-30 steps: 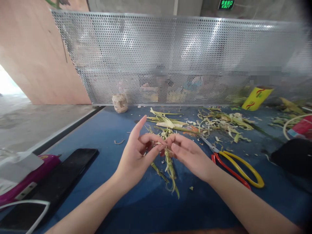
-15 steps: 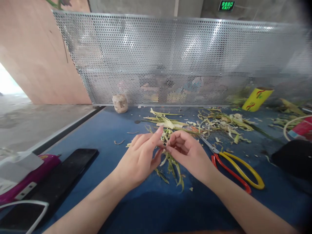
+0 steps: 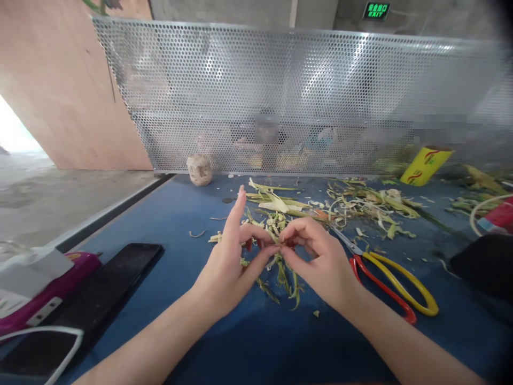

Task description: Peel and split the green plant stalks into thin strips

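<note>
My left hand (image 3: 228,262) and my right hand (image 3: 316,256) meet at the middle of the blue table, thumbs and forefingers pinched together tip to tip. What sits between the fingertips is too small and hidden to make out. One finger of the left hand points upward. Under and just beyond the fingers lies a pile of green plant pieces (image 3: 284,278), with thin stems and leaves fanning toward me. Longer pale green leaf strips (image 3: 276,202) lie behind it. Scissors (image 3: 385,272) with one red and one yellow handle rest partly open right of my right hand.
A black phone (image 3: 132,267), a purple-and-white power strip (image 3: 52,289) and a white cable lie at left. Shredded leaf scraps (image 3: 377,203) cover the back right. A yellow cardboard tube (image 3: 427,166) and a wrapped roll (image 3: 199,170) stand before a perforated metal screen (image 3: 240,80).
The left hand has turned, and its finger now points straight up. Its thumb has come against the right hand's fingertips. The right hand stays nearly in place.
</note>
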